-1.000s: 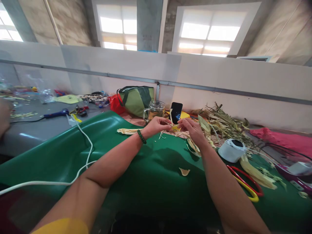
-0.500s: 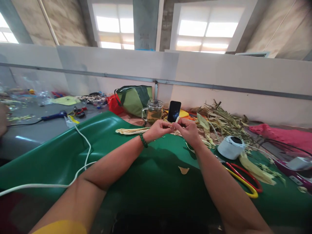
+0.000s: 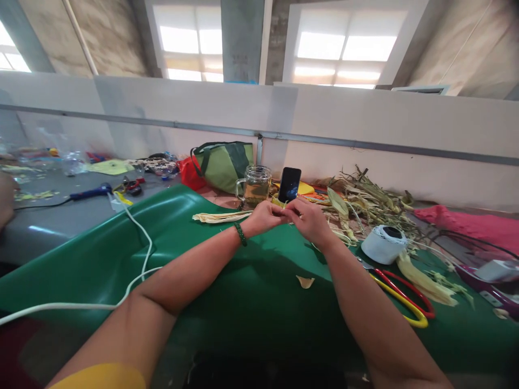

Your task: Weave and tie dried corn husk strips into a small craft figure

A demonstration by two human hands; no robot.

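Husk strip (image 3: 285,205): between the left hand (image 3: 265,217) and the right hand (image 3: 311,220).
Mug (image 3: 257,187): behind the left hand, in front of the bag (image 3: 224,168).
Phone (image 3: 289,184): right of the mug, just behind the right hand.
Stalks (image 3: 375,201): in a heap right of the phone.
Spool (image 3: 383,247): on the mat (image 3: 178,216), in front of the stalks.
Scissors (image 3: 379,273): on the mat, in front of the spool.
Tool (image 3: 90,192): on the table (image 3: 48,237), left of the mat.

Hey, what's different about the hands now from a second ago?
The right hand moved left, right up against the left hand. The pale strip that stuck up before the phone is mostly hidden now; both hands still pinch it. The mug, phone and white roll stayed put.
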